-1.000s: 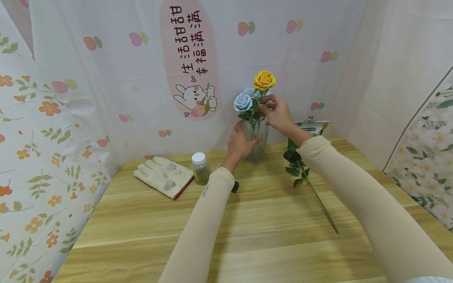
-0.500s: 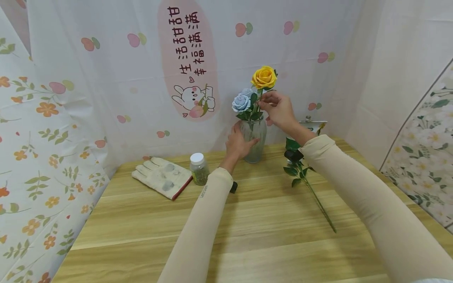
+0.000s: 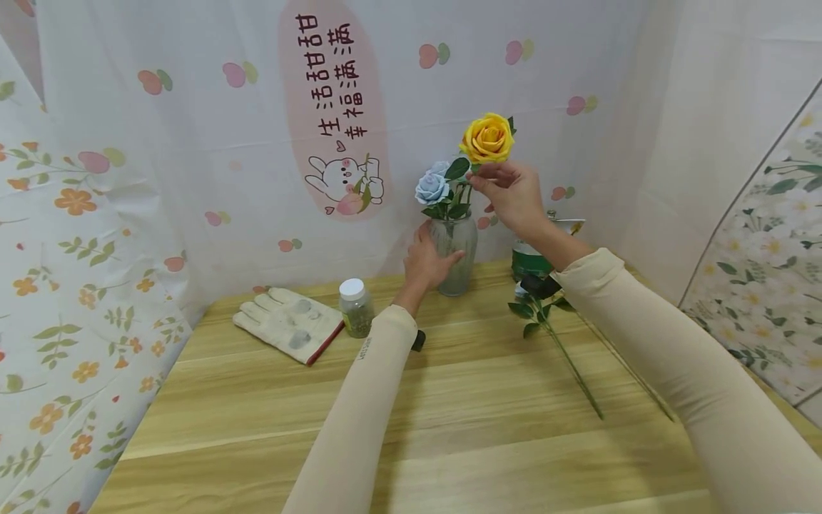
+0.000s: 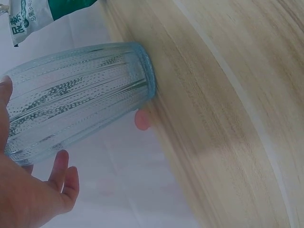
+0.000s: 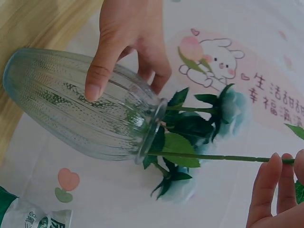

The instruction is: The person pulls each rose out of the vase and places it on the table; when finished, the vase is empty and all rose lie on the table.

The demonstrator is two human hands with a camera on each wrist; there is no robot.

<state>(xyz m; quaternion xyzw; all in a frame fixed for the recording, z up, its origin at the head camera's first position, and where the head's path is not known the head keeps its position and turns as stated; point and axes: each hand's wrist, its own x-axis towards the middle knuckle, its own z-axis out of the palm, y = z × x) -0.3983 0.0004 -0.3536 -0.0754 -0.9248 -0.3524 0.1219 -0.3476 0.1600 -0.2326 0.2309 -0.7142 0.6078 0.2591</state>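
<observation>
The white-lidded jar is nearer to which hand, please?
Left: the left hand, holding the vase, is right of the jar; the right hand, below the yellow rose, is farther right.

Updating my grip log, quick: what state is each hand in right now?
Left hand: closed round the clear, ribbed glass vase.
Right hand: closed, pinching the thin green stem of the yellow, layered-petal rose.
</observation>
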